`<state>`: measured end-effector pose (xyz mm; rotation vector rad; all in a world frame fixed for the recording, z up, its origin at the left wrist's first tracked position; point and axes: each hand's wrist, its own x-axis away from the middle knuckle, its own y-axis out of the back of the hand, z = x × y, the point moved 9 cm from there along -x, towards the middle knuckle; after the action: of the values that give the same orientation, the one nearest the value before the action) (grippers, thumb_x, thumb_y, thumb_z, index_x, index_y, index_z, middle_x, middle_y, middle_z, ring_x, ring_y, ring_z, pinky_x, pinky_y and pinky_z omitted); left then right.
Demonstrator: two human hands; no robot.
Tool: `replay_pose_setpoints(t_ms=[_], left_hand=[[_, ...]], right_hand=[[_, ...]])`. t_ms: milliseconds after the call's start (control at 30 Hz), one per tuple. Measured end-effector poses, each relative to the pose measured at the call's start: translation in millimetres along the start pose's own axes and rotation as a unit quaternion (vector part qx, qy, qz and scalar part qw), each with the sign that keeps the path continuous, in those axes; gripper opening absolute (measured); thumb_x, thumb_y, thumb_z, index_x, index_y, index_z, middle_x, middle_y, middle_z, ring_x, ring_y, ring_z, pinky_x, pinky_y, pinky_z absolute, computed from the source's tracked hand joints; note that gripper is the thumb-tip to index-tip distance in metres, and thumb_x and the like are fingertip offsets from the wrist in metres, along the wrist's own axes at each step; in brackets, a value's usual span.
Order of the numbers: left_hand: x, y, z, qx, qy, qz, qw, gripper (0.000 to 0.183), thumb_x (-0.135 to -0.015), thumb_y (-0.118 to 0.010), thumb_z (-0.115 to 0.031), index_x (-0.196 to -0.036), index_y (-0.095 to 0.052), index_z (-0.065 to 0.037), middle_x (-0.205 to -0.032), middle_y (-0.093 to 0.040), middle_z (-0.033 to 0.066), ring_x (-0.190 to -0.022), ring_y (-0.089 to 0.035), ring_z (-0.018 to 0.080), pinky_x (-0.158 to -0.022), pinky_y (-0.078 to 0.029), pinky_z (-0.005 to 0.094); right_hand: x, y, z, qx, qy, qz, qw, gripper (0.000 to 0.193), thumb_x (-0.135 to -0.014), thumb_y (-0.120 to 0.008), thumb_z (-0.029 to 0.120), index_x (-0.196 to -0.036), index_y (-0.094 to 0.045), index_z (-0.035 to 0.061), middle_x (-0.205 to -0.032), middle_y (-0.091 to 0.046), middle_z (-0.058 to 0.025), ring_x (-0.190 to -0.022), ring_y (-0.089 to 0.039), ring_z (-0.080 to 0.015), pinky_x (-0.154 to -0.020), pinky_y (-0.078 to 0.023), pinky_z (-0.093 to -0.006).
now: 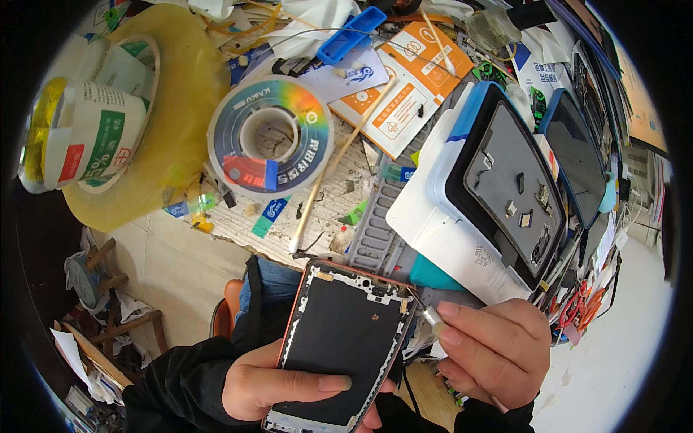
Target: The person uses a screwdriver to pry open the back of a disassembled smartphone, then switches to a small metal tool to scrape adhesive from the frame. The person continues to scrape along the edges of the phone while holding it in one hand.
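My left hand [271, 384] grips a phone frame [338, 310] from its lower left, thumb laid across the inner face and fingertips showing at the far edge. The frame has a black inner panel, a white speckled border and a reddish outer rim. At its upper right corner, my right hand [498, 346] pinches a slim tool [431, 315] with a silver collar and a thin dark tip. That tip is at the frame's edge; whether it touches is too small to tell. The tool's exact kind is unclear, as my fingers cover much of it.
Beyond the frame is a cluttered bench with a tape roll [315, 162], a cotton swab [339, 166], an orange-white packet [433, 61] and a blue tray [351, 35]. A bottle [101, 137] stands at left. At right, a phone screen panel [509, 184] holding small parts rests on a white box [433, 238].
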<state>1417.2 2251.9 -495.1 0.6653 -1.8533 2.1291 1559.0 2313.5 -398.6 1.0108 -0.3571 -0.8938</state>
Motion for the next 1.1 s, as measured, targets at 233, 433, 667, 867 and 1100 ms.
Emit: replay_pose_setpoints(t_ms=[233, 433, 667, 867, 1100], left_hand=[[-2, -1, -2, -0.017, -0.017, -0.002, 1.000, 0.053, -0.099, -0.060, -0.024, -0.137, -0.055, 0.013, -0.109, -0.072, 0.0298, -0.101, -0.074, 0.0405, -0.093, -0.060, 0.0435], [5, 3, 11, 0.032, 0.045, -0.086, 0.995, 0.056, -0.094, -0.056, -0.018, -0.138, -0.053, 0.016, -0.119, -0.069, 0.0341, -0.116, -0.069, 0.0431, -0.106, -0.053, 0.0464], [2, 1, 22, 0.053, 0.009, -0.113, 0.992, 0.054, -0.094, -0.057, -0.019, -0.137, -0.054, 0.013, -0.121, -0.069, 0.0319, -0.115, -0.069, 0.0425, -0.104, -0.054, 0.0474], [-9, -14, 13, 0.067, -0.056, -0.013, 0.996, 0.049, -0.100, -0.055, -0.018, -0.141, -0.052, 0.008, -0.125, -0.068, 0.0277, -0.118, -0.067, 0.0386, -0.105, -0.053, 0.0452], [3, 1, 26, -0.029, -0.078, -0.250, 0.965, 0.052, -0.096, -0.056, -0.017, -0.141, -0.051, 0.008, -0.127, -0.065, 0.0262, -0.121, -0.064, 0.0370, -0.109, -0.049, 0.0452]], right_hand=[[-4, -7, 8, 0.030, 0.018, -0.003, 0.999, 0.029, -0.086, -0.079, 0.015, -0.111, -0.074, 0.0013, -0.114, -0.076, -0.0175, -0.075, -0.068, -0.0228, -0.060, -0.049, -0.0292], [2, 0, 9, 0.046, -0.035, -0.025, 0.998, 0.030, -0.085, -0.080, 0.016, -0.111, -0.074, 0.0025, -0.114, -0.077, -0.0154, -0.074, -0.067, -0.0227, -0.062, -0.050, -0.0307], [3, -11, 24, 0.093, -0.051, -0.031, 0.994, 0.031, -0.091, -0.075, 0.013, -0.118, -0.072, -0.0012, -0.114, -0.075, -0.0177, -0.077, -0.070, -0.0244, -0.062, -0.054, -0.0316], [10, -6, 27, 0.089, -0.095, -0.079, 0.988, 0.030, -0.085, -0.079, 0.007, -0.115, -0.076, 0.0013, -0.120, -0.075, -0.0109, -0.084, -0.070, -0.0237, -0.069, -0.058, -0.0325], [9, -11, 30, 0.112, -0.085, -0.103, 0.985, 0.032, -0.085, -0.080, 0.007, -0.116, -0.074, -0.0009, -0.115, -0.075, -0.0131, -0.086, -0.074, -0.0270, -0.070, -0.060, -0.0331]])
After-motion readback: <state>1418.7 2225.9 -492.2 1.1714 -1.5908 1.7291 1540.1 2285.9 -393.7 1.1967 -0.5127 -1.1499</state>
